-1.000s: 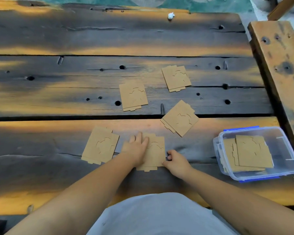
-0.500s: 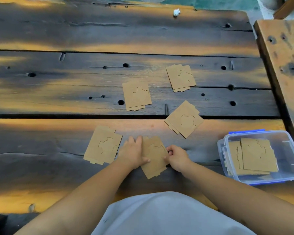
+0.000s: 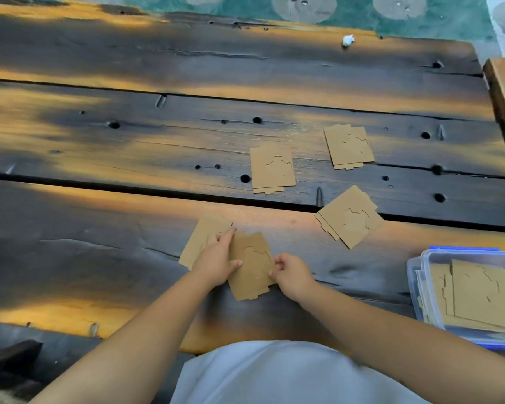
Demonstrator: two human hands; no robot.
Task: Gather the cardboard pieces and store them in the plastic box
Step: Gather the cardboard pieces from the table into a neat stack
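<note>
Wooden table (image 3: 129,258), both hands (image 3: 216,259) on cardboard piece (image 3: 252,265)

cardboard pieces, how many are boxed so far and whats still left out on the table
Done: a few pieces already lie in the plastic box, exact count unclear. In hand: the left hand and right hand hold one piece, overlapping another piece. Left: three pieces on the table, at and.

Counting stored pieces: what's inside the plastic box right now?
The plastic box holds a stack of flat cardboard pieces; at least two overlapping ones show. The top piece covers the rest, so the count is unclear.
</note>
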